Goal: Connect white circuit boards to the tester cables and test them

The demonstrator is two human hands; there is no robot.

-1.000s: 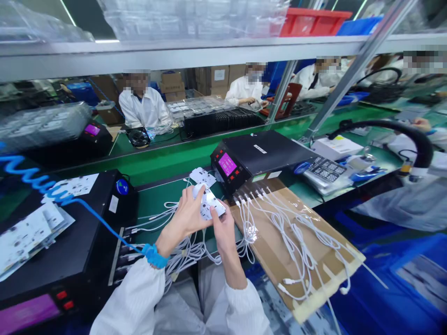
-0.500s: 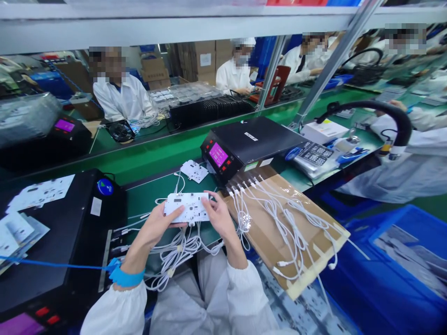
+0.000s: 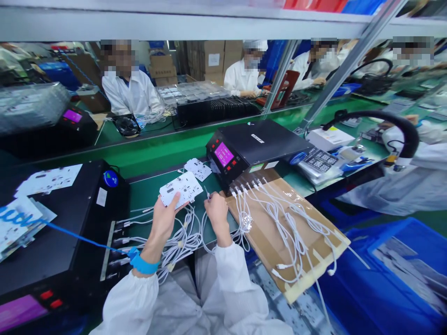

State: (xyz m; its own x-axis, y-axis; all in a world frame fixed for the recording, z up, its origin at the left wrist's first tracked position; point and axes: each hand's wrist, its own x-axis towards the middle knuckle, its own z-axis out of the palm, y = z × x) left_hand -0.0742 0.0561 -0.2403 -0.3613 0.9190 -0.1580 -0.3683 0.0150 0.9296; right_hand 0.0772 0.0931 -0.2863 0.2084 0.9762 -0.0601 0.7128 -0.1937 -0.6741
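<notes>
A white circuit board (image 3: 182,188) is gripped at its lower left by my left hand (image 3: 165,217), thumb on top, and it tilts up toward the right. My right hand (image 3: 217,211) is closed on a white cable (image 3: 203,223), whose end pokes up above the fingers, a little to the right of the board. Below the board lies a tangle of white cables (image 3: 181,246). Another white circuit board (image 3: 198,168) rests on the green bench just behind. A blue wrist strap (image 3: 144,263) circles my left wrist.
A black tester (image 3: 258,139) with a lit purple screen stands ahead, its cables running over a cardboard sheet (image 3: 279,204). Another black box (image 3: 84,218) at left carries several boards. A blue bin (image 3: 352,265) is at right. Co-workers sit across the bench.
My right hand has let go of the circuit board and moved down, and now holds a cable end. The board, in my left hand alone, has tilted and shifted slightly up.
</notes>
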